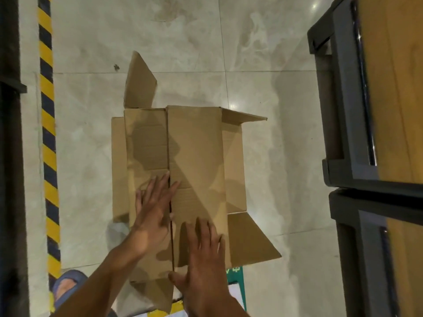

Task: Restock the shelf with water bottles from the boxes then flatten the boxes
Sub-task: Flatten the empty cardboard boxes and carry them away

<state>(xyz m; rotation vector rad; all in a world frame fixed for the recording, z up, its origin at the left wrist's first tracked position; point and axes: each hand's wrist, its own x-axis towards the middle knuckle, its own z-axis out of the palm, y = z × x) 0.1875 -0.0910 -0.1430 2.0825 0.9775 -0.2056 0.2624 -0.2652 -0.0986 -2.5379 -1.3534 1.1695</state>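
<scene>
A brown cardboard box [194, 143] lies flattened on the pale tiled floor, its end flaps splayed out at the far left, far right and near right. My left hand [153, 209] presses flat on it with fingers spread, across the centre seam. My right hand [203, 255] presses flat on the right panel nearer to me, fingers straight. No water bottles are in view.
Dark-framed shelf units with wooden panels [366, 110] stand along the right. A yellow-and-black hazard stripe [49, 156] runs down the floor at the left beside a dark frame. A blue sandal [66, 287] and a green-edged item [238, 282] sit near the box's near end.
</scene>
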